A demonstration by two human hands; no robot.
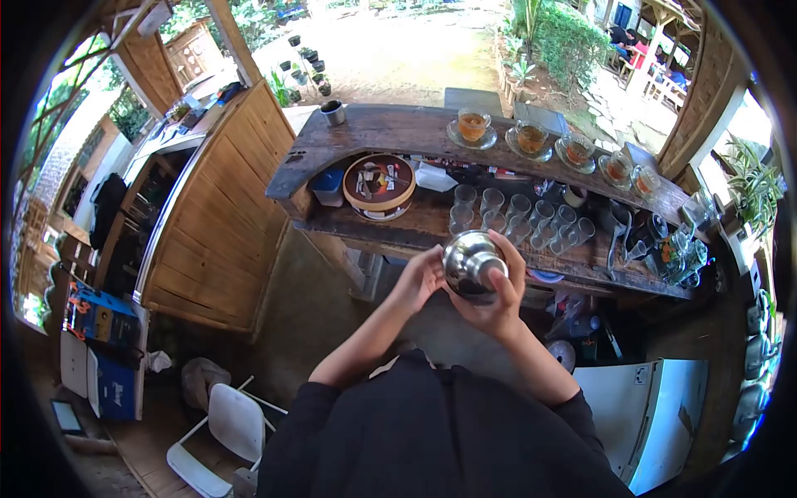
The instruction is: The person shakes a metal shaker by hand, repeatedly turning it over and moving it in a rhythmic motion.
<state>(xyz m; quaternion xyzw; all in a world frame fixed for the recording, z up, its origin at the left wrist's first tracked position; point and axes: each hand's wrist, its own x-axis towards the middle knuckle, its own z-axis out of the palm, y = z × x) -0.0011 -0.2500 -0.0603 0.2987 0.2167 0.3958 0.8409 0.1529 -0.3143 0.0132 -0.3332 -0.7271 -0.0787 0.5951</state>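
Two wooden structures are the largest things here: a dark two-level counter point(390, 122) ahead of the hands, and a plank-sided cabinet point(212, 224) off to their left. Behind and to the right of the hands stands a white fridge point(677, 415); a small label on it is too small to read. Behind and to the left is a white folding chair point(235, 422), and beyond it a blue panel point(116, 388) carries white lettering, also too small to make out.

On the counter's lower level, ahead and left of the hands, sits a round tray point(378, 205) with small items in it. Clear drinking glasses point(519, 207) stand in rows just beyond the hands. Along the upper level, ahead and to the right, are five glass cups point(472, 126) of amber drink, at least some on saucers; a metal mug point(333, 114) stands up there to the left.

The right hand point(501, 297) grips a shiny metal shaker point(470, 264), tilted, its thumb over the narrower end. The left hand point(421, 280) is partly open, fingers at the shaker's side.
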